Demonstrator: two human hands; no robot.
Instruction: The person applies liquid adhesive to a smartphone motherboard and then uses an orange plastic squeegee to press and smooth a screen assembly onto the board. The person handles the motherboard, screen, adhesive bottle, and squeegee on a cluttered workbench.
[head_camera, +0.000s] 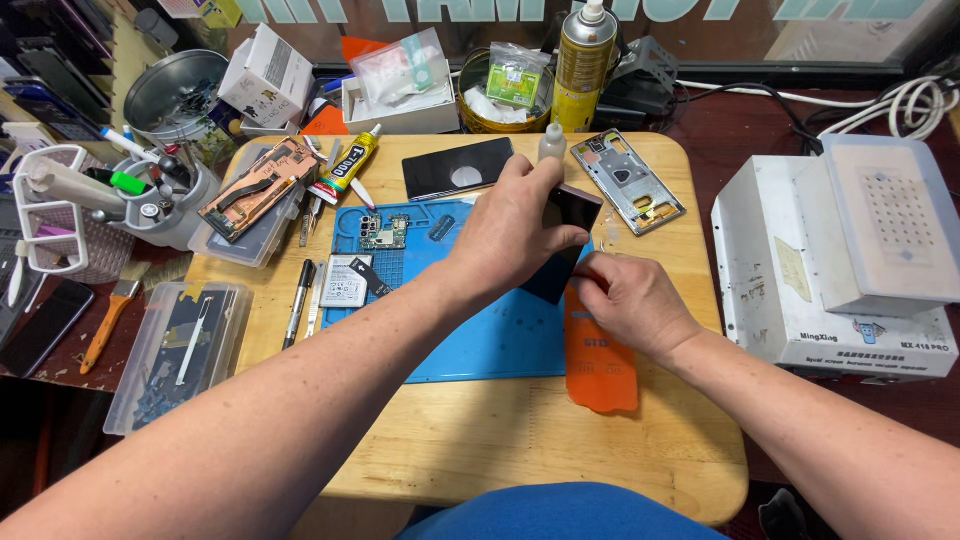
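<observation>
Left hand (520, 232): at frame centre we grip the dark phone panel (560, 245) from above, fingers curled over its upper edge.
Right hand (632, 302): just right of centre we pinch the panel's lower right corner between thumb and fingertips, closed narrow on it.
Dark phone panel: held tilted just above the blue work mat (490, 330), between our two hands.
Orange film sheet (600, 360): lies under our right hand, half on the mat and half on the wooden counter (500, 440).
Blue work mat: centre of the counter; it carries a small circuit board (384, 233) and a silver battery (346, 281) at its left part.
Black phone (458, 167): flat above the mat, upper centre.
Metal phone frame (627, 180): upper right of centre, lying apart from our hands.
Glue tube (348, 165): yellow, left of the black phone.
Spray can (584, 65): top centre, upright.
White heating machine (840, 260): right of the counter.
</observation>
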